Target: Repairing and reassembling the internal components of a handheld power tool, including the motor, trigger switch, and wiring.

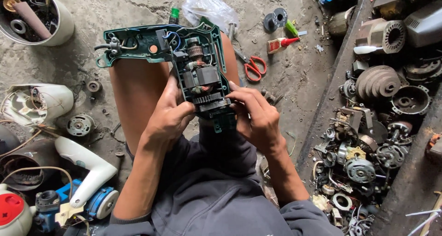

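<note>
An opened green power-tool housing [138, 45] rests across my knees, its motor, windings and black gear [202, 77] exposed. My left hand [168, 114] grips the housing's lower left side by the gear end. My right hand [255, 114] holds the lower right side, fingertips pressing on the black gear section. Wires and a switch sit in the handle part at the upper left.
Red-handled scissors [253, 66], a green-handled screwdriver [174, 12] and a plastic bag [209, 8] lie on the concrete floor ahead. A white bucket of parts [64, 24] stands at top left. Motor parts fill a trough [368, 139] at right. A white and blue appliance [87, 180] lies at lower left.
</note>
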